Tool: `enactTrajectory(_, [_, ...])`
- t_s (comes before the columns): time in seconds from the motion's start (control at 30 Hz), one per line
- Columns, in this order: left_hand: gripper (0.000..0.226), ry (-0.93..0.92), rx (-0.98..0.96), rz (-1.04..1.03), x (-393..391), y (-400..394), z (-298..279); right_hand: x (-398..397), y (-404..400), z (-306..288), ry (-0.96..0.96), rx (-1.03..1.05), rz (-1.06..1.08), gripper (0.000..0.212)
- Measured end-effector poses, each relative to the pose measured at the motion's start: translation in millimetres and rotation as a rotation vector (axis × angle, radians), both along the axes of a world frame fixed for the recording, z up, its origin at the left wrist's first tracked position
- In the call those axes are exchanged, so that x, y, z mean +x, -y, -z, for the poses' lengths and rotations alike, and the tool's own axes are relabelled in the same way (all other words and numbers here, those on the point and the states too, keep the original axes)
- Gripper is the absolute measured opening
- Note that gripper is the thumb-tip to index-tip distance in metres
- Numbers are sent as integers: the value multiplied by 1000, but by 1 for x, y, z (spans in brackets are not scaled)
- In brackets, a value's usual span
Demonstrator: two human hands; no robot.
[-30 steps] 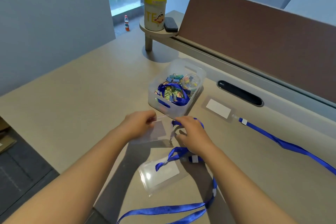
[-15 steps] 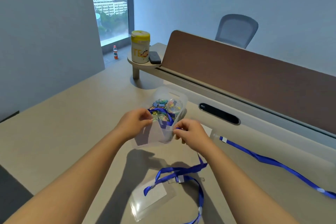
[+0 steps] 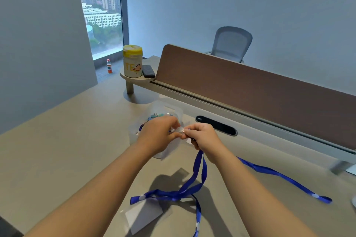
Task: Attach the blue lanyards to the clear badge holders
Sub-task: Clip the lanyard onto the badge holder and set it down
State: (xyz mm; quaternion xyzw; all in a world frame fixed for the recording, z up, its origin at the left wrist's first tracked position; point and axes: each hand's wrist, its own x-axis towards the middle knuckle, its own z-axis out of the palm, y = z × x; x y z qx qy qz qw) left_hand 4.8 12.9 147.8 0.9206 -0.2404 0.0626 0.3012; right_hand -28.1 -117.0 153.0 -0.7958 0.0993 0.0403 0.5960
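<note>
- Left hand (image 3: 158, 134) raised over the desk (image 3: 57, 140), fingers pinched on the top edge of a clear badge holder (image 3: 170, 149).
- Right hand (image 3: 202, 136) fingertip to fingertip with the left, closed on the end of a blue lanyard (image 3: 200, 171); strap hung down to the desk, looped over a second badge holder (image 3: 144, 215).
- Another lanyard (image 3: 279, 176) stretched flat to the right.
- Clear bin (image 3: 167, 109) just behind the hands, mostly hidden.

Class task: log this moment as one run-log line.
stage: attaching | left hand: holds badge holder | right hand: pinches lanyard end at holder top | both lifted above desk
</note>
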Motion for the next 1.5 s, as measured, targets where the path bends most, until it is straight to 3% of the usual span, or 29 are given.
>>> enactTrajectory(0.1, [32,103,111,47,0,5,-2,-3,4,0,39,-99,2,28])
enactTrajectory(0.27, [30,139,134,106,2,13,-4,-3,10,0,115,-234,17,31])
enactTrajectory(0.47, [29,143,154,116,4,18,0,-1,15,1,135,-235,1,32])
enactTrajectory(0.63, [10,384,224,150,2,20,-1,0,14,2,125,-213,37,37])
enactTrajectory(0.7, [20,447,303,173,3,19,-1,0,13,1,104,-209,30,36])
enactTrajectory(0.83, [27,399,407,239,2,19,-1,0,14,0,37,-168,-5,20])
enactTrajectory(0.97, [22,369,309,169,4,20,4,0,16,0,40,-133,1,19])
enactTrajectory(1.03, [13,278,159,102,2,24,1,1,15,-1,51,-122,14,19])
enactTrajectory(1.2, [25,30,-141,-41,2,33,5,3,14,-3,103,-167,62,37])
enactTrajectory(1.5, [16,-261,-548,-109,-1,44,7,-3,14,-8,205,-339,75,20])
